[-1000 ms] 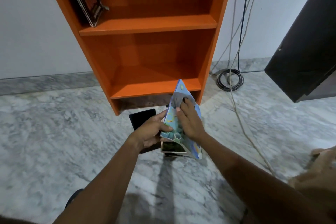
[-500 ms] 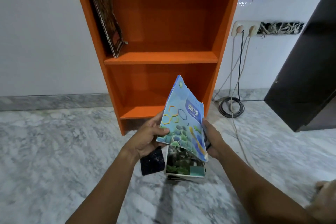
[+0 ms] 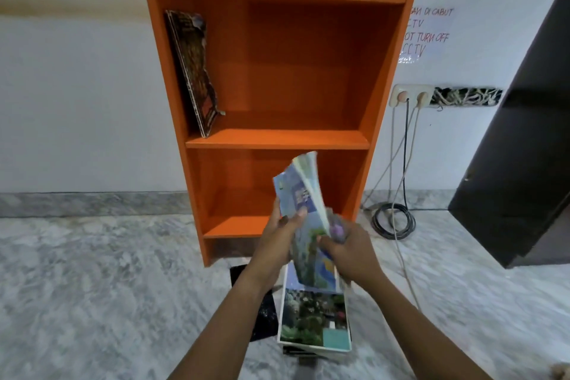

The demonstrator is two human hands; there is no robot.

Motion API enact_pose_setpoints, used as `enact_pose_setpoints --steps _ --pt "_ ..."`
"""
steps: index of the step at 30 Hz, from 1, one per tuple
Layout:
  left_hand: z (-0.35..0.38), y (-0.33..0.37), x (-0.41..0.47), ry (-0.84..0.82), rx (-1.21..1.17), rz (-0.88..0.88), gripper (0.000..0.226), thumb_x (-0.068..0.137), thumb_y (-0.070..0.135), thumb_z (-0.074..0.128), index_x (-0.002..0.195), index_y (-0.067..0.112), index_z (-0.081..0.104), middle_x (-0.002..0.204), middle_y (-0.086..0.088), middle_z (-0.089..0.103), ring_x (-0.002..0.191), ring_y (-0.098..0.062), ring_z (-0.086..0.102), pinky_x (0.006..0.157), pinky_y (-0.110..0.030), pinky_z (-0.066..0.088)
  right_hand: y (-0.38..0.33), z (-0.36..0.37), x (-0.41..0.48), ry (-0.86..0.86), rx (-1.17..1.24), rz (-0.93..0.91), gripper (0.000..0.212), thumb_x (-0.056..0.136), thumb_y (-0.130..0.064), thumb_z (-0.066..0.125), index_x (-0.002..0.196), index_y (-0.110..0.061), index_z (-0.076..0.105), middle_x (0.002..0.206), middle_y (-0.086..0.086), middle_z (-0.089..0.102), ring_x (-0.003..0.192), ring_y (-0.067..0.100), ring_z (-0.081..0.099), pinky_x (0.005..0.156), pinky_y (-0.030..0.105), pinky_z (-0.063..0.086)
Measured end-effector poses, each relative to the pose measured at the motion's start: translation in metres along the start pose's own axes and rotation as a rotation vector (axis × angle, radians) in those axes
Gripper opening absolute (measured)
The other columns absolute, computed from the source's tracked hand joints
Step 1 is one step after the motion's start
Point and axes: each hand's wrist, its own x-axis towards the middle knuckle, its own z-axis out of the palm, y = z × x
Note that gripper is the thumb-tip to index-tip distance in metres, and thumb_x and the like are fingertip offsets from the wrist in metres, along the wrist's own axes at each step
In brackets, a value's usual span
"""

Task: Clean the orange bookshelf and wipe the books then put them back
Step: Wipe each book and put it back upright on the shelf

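The orange bookshelf (image 3: 277, 139) stands against the wall in front of me. A dark, worn book (image 3: 194, 71) leans on the left wall of its middle compartment. I hold a thin blue book (image 3: 303, 194) upright in front of the lowest shelf, its pages fanned at the top. My left hand (image 3: 277, 237) grips its left edge, thumb on the cover. My right hand (image 3: 348, 253) grips the lower right edge, with a greyish cloth (image 3: 336, 227) bunched between the fingers and the book. Below my hands, a pile of books (image 3: 314, 318) with a garden-photo cover lies on the floor.
A black book (image 3: 265, 318) lies on the marble floor left of the pile. Cables run from a wall socket (image 3: 410, 95) to a coil (image 3: 391, 222) right of the shelf. A dark cabinet (image 3: 509, 179) stands at the right.
I lifted the blue book off the pile toward the shelf and turned it more edge-on. My right hand moved from wiping the cover to gripping the lower right edge. My view tilted upward.
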Motion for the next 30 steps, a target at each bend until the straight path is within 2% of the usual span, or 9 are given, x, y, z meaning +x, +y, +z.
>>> enact_pose_setpoints --steps 4,6,12,15,17,19,22,26,30 --pt "0.004 0.013 0.008 0.114 -0.162 0.033 0.093 0.089 0.052 0.068 0.159 0.04 0.008 0.158 0.006 0.031 0.144 -0.032 0.04 0.112 -0.06 0.038 -0.011 0.02 -0.021 -0.064 -0.363 -0.291 0.028 0.092 -0.04 0.055 0.072 -0.026 0.04 0.061 -0.008 0.038 0.057 0.027 0.044 0.05 0.037 0.033" --pt "0.001 0.009 0.009 0.163 -0.148 0.059 0.074 0.099 0.046 0.056 0.16 0.03 0.018 0.166 -0.002 0.023 0.149 -0.032 0.03 0.117 -0.054 0.033 -0.014 0.025 -0.028 -0.069 -0.371 -0.382 0.03 0.088 -0.047 0.043 0.076 -0.019 0.044 0.067 -0.01 0.036 0.06 0.028 0.043 0.051 0.035 0.032" --pt "-0.002 0.014 0.013 0.192 -0.139 -0.03 0.051 0.104 0.035 0.053 0.152 0.023 0.038 0.149 -0.014 0.049 0.127 -0.046 0.054 0.1 -0.062 0.048 -0.013 0.019 -0.022 -0.065 -0.443 -0.522 0.044 0.088 -0.041 0.047 0.115 -0.013 0.068 0.109 0.005 0.066 0.087 0.034 0.062 0.059 0.043 0.053" --pt "-0.009 0.019 0.011 0.216 -0.131 -0.013 0.053 0.1 0.049 0.055 0.145 0.021 0.049 0.129 -0.017 0.065 0.108 -0.043 0.068 0.085 -0.058 0.057 -0.022 0.022 -0.023 -0.04 -0.442 -0.606 0.034 0.084 -0.031 0.05 0.105 -0.012 0.069 0.105 0.003 0.065 0.085 0.033 0.062 0.056 0.036 0.05" --pt "-0.009 0.024 0.007 0.232 -0.136 -0.013 0.052 0.1 0.053 0.05 0.136 0.017 0.057 0.119 -0.019 0.07 0.1 -0.04 0.071 0.075 -0.051 0.059 -0.027 0.025 -0.024 -0.05 -0.384 -0.586 0.032 0.086 -0.03 0.053 0.106 -0.012 0.069 0.107 0.001 0.062 0.091 0.027 0.061 0.064 0.034 0.05" --pt "-0.008 0.03 0.003 0.205 -0.141 -0.033 0.051 0.102 0.054 0.046 0.122 0.013 0.067 0.105 -0.017 0.076 0.092 -0.034 0.074 0.071 -0.044 0.059 -0.025 0.028 -0.022 -0.101 -0.225 -0.5 0.036 0.093 -0.036 0.058 0.124 -0.018 0.066 0.131 -0.003 0.056 0.118 0.018 0.056 0.09 0.038 0.053" --pt "-0.002 0.031 -0.003 0.067 -0.159 -0.032 0.047 0.104 0.047 0.041 0.107 0.012 0.073 0.097 -0.011 0.078 0.089 -0.028 0.075 0.079 -0.044 0.059 -0.034 0.031 -0.024 -0.107 0.097 -0.299 0.058 0.1 -0.053 0.053 0.153 -0.035 0.037 0.158 -0.01 0.037 0.147 0.015 0.036 0.116 0.048 0.037" --pt "0.009 0.025 -0.013 -0.076 -0.151 -0.069 0.042 0.104 0.039 0.046 0.126 0.01 0.068 0.112 -0.012 0.076 0.101 -0.025 0.074 0.084 -0.036 0.059 -0.057 0.017 -0.011 0.132 0.069 -0.316 0.044 0.101 -0.044 0.049 0.139 -0.06 0.034 0.145 -0.006 0.051 0.138 0.021 0.046 0.113 0.058 0.034" --pt "0.013 0.022 -0.021 -0.166 -0.184 -0.087 0.04 0.103 0.036 0.047 0.127 0.011 0.067 0.124 -0.015 0.071 0.115 -0.03 0.068 0.102 -0.044 0.051 -0.061 -0.005 0.013 0.212 0.241 -0.098 0.045 0.099 -0.047 0.053 0.137 -0.025 0.051 0.122 -0.01 0.063 0.111 0.004 0.059 0.092 0.028 0.047"
